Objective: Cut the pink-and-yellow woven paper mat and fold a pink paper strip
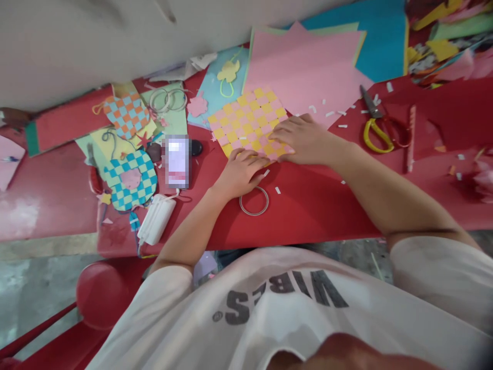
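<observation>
A woven paper mat of yellow and pink strips (246, 121) lies on the red table top (308, 216), over the edge of a pink paper sheet (304, 61). My left hand (241, 172) rests flat on the mat's lower edge. My right hand (304, 139) presses on its right corner, with the fingers spread over the weave. Neither hand visibly grips anything. Just below my left hand lies a thin clear ring (254, 201).
Yellow-handled scissors (379, 133) and a pink ruler (411, 139) lie to the right among white paper scraps. To the left are a blurred phone (177, 162), a white power bank (156, 218), and several woven paper pieces, including a teal-and-orange one (127, 115).
</observation>
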Tool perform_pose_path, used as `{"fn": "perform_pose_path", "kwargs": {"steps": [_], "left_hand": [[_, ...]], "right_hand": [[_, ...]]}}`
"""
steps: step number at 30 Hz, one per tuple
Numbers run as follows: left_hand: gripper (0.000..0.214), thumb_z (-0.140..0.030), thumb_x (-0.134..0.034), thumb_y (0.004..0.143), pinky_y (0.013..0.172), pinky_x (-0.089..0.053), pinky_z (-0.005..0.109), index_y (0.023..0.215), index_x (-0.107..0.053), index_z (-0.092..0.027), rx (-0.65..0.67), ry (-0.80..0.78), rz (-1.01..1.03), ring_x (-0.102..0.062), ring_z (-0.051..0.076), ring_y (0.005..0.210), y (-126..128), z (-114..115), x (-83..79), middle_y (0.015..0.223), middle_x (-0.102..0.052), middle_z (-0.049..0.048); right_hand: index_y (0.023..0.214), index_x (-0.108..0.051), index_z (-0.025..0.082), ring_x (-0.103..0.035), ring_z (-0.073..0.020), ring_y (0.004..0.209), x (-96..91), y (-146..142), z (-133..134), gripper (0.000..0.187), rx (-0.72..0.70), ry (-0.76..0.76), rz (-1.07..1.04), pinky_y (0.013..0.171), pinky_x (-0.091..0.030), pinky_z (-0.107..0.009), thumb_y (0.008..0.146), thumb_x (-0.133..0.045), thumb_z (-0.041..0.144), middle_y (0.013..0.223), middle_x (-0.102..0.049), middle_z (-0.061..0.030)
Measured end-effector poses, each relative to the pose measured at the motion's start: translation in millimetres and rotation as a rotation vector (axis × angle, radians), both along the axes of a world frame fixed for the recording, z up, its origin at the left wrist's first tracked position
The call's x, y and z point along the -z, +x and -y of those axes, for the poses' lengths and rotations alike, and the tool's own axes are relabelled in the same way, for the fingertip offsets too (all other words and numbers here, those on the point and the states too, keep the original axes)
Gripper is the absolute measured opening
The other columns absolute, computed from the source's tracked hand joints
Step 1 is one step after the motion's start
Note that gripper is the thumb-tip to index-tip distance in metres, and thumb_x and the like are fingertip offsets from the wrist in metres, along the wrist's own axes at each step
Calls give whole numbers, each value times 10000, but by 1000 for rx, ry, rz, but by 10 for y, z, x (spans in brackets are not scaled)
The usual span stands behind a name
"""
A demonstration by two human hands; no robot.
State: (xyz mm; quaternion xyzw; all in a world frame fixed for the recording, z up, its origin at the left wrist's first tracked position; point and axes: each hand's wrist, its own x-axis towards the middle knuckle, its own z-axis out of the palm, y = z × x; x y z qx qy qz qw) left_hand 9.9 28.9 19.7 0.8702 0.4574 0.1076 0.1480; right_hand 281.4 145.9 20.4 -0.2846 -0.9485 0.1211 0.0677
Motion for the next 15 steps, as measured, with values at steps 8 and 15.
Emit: {"fn": "perform_pose_path", "kwargs": {"steps": [8,15], "left_hand": [[431,-397,-569,1091,1257,-376,570,1474,-685,-237,-9,-10,51,-597,341,1460,-8,-1,26,1468,-753,101],[435,-393,-587,1078,1226,-419,555,1471,-674,-229,-2,-41,98,-607,334,1452,-24,-14,72,1481,-748,106]], "right_hand": [[983,-770,207,-661,-273,1064,-68,-14,7,262,-57,136,113,1000,-440,-488,1072,-551,317,1136,-797,-92],[922,-699,205,-667,-295,972,-48,-61,39,90,-87,181,90,897,-456,-451,913,-610,192,984,-748,-101]]}}
